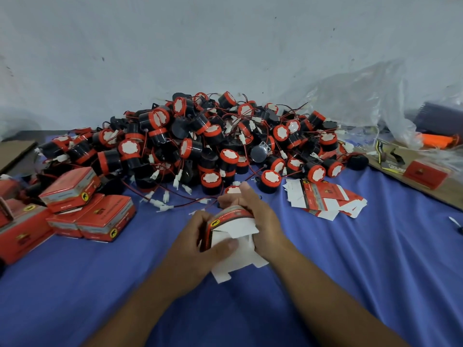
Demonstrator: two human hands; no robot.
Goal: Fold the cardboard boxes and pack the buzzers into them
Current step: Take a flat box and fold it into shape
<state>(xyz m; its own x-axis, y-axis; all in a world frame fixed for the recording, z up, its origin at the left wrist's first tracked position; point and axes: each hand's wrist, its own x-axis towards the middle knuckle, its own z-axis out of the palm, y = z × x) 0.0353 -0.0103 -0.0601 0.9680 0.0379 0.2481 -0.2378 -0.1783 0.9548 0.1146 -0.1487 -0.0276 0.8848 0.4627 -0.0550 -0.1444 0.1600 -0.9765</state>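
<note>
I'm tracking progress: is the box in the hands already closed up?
No, the box held by the left hand and the right hand has its white flaps sticking out open toward the person.

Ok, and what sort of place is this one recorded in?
Probably a small hand-packing workbench: a big heap of loose buzzers on a blue cloth, flat unfolded cartons at right, closed red boxes piled at left, and one half-folded box mid-assembly.
</note>
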